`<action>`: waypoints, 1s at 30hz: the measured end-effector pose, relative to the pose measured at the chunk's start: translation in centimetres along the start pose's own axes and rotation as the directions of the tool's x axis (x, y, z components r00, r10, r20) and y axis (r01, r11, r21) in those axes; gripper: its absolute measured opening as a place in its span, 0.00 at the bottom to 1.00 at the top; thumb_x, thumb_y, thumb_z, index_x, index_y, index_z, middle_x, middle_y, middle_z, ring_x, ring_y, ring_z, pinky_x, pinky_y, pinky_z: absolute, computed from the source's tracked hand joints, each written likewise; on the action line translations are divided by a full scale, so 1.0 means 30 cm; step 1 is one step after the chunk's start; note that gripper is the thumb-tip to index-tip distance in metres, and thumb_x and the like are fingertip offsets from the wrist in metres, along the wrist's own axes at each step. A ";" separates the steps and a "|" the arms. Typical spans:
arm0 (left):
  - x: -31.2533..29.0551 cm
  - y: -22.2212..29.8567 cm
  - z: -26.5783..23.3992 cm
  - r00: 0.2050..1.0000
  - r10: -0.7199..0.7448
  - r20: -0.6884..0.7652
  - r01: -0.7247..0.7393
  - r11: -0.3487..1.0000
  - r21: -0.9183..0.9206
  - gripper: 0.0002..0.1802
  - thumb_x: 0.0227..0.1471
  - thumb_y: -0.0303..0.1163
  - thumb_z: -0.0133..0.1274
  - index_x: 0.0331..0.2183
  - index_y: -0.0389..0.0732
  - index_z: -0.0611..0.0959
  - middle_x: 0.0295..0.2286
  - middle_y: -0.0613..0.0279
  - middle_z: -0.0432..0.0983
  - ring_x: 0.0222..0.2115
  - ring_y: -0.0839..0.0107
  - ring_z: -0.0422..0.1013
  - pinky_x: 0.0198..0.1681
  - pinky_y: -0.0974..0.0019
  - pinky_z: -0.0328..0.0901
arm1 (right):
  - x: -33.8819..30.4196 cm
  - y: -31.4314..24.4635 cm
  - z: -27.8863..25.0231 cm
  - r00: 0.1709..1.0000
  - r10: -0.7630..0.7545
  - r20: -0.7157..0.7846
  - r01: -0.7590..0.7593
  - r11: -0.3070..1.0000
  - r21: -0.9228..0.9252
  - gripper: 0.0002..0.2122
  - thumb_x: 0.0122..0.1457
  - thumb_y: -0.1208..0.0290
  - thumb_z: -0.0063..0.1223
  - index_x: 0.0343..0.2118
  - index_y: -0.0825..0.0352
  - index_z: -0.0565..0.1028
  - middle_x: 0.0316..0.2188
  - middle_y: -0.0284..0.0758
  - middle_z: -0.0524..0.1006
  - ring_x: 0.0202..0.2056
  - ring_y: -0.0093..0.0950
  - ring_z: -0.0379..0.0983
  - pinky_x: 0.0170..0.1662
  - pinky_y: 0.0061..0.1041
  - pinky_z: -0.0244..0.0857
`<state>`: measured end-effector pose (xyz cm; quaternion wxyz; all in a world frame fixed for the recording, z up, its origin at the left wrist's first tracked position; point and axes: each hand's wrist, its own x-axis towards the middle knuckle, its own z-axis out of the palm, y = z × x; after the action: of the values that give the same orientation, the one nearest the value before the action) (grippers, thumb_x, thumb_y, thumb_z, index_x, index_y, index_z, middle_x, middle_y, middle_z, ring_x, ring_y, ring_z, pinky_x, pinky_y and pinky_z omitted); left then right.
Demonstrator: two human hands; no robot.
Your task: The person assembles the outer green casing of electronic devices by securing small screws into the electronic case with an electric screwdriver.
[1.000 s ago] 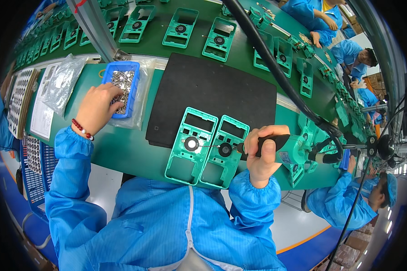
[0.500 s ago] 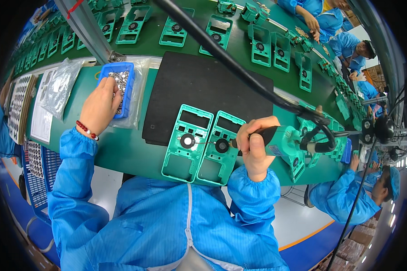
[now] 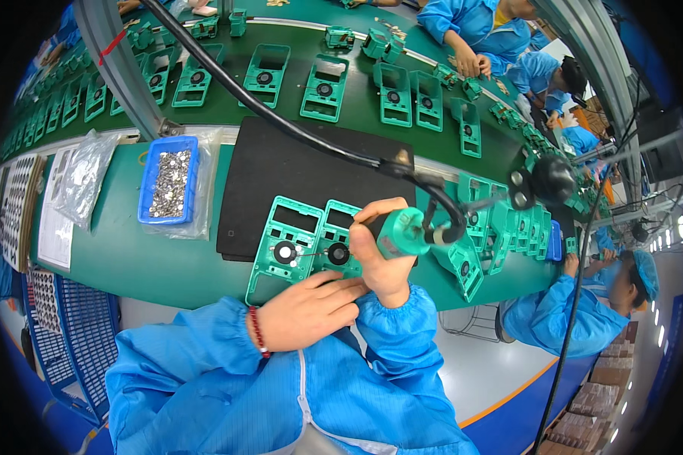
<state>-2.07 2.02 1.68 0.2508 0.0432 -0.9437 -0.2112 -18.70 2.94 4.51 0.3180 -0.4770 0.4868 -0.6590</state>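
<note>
Two green plastic housings, the left one and the right one, lie side by side at the mat's front edge. Each has a round black part in its middle; the left one's has a pale centre. My right hand grips a green and black electric screwdriver over the right housing; its tip is hard to make out. Beside it, my left hand reaches across the front of both housings. Its fingers are pressed together at the right housing's lower part, and anything between them is hidden.
A blue tray of small metal parts stands left of the black mat. A black cable hangs across the view. More green housings line the far belt and fill the right side. Co-workers sit at the far right.
My left hand has left the tray of metal parts and come right, to the front of the housings beside my right hand. The right hand still holds the screwdriver. The view has shifted.
</note>
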 end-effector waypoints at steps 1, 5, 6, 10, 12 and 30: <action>0.005 0.001 0.041 1.000 -0.002 0.005 0.002 1.000 -0.007 0.08 0.50 0.30 0.52 0.35 0.41 0.75 0.48 0.54 0.74 0.48 0.62 0.71 0.53 0.58 0.63 | -0.005 -0.004 0.000 0.998 -0.057 0.010 0.057 0.997 -0.047 0.10 0.50 0.81 0.67 0.34 0.69 0.76 0.28 0.29 0.74 0.29 0.16 0.70 0.32 0.17 0.64; 0.011 0.007 0.074 1.000 -0.024 0.003 0.024 1.000 0.011 0.08 0.51 0.30 0.53 0.35 0.40 0.76 0.48 0.53 0.74 0.49 0.61 0.71 0.54 0.57 0.62 | -0.006 -0.065 -0.040 0.980 -0.191 -0.054 0.191 0.982 0.000 0.20 0.59 0.57 0.61 0.39 0.68 0.66 0.16 0.31 0.67 0.16 0.19 0.59 0.19 0.20 0.55; 0.010 0.008 0.054 0.994 -0.107 -0.030 0.102 0.986 -0.135 0.08 0.52 0.30 0.54 0.35 0.39 0.77 0.47 0.55 0.75 0.49 0.61 0.71 0.54 0.57 0.62 | -0.007 -0.100 -0.027 0.977 -0.205 -0.061 0.207 0.978 0.025 0.20 0.60 0.55 0.60 0.39 0.68 0.66 0.15 0.30 0.65 0.15 0.19 0.57 0.18 0.21 0.52; 0.006 0.031 -0.064 0.908 -0.419 -0.031 0.360 0.814 -0.457 0.07 0.52 0.26 0.57 0.36 0.37 0.80 0.37 0.58 0.78 0.39 0.62 0.75 0.45 0.61 0.67 | -0.056 -0.214 -0.017 0.992 -0.124 -0.013 0.125 0.983 0.133 0.21 0.60 0.51 0.57 0.37 0.66 0.65 0.14 0.29 0.65 0.13 0.18 0.58 0.17 0.20 0.53; -0.008 0.034 -0.057 0.810 -0.578 -0.097 0.371 0.633 -0.679 0.07 0.52 0.20 0.55 0.37 0.36 0.80 0.30 0.58 0.78 0.30 0.66 0.76 0.35 0.67 0.69 | -0.075 -0.215 0.004 0.990 -0.138 -0.036 0.142 0.980 0.136 0.22 0.60 0.49 0.57 0.37 0.65 0.64 0.14 0.29 0.66 0.13 0.19 0.58 0.17 0.20 0.53; -0.058 0.012 -0.049 0.903 -0.287 -0.321 0.249 0.956 -0.154 0.13 0.45 0.33 0.64 0.31 0.39 0.78 0.29 0.64 0.73 0.30 0.67 0.71 0.36 0.64 0.64 | -0.107 -0.184 -0.016 0.876 -0.239 0.419 0.002 0.870 0.492 0.26 0.55 0.63 0.68 0.48 0.68 0.65 0.26 0.37 0.74 0.26 0.26 0.71 0.30 0.29 0.66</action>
<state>0.20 2.12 2.20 0.3806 0.1946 -0.8582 -0.2843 -17.80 7.74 8.65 0.4901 -0.5583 0.1865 -0.6428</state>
